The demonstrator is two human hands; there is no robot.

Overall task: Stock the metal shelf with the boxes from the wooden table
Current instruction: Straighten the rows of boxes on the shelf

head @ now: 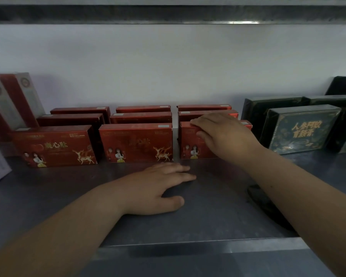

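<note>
On the metal shelf (218, 226), a right hand (224, 132) pinches the top edge of an upright red box (190, 144), long side sideways; the left hand (158, 188) rests flat nearby.

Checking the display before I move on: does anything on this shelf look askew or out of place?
The red boxes stand upright in three even columns; the right hand grips the front right box. The only oddity is a dark shape lying on the metal shelf under the right forearm, too dim to identify.
</note>
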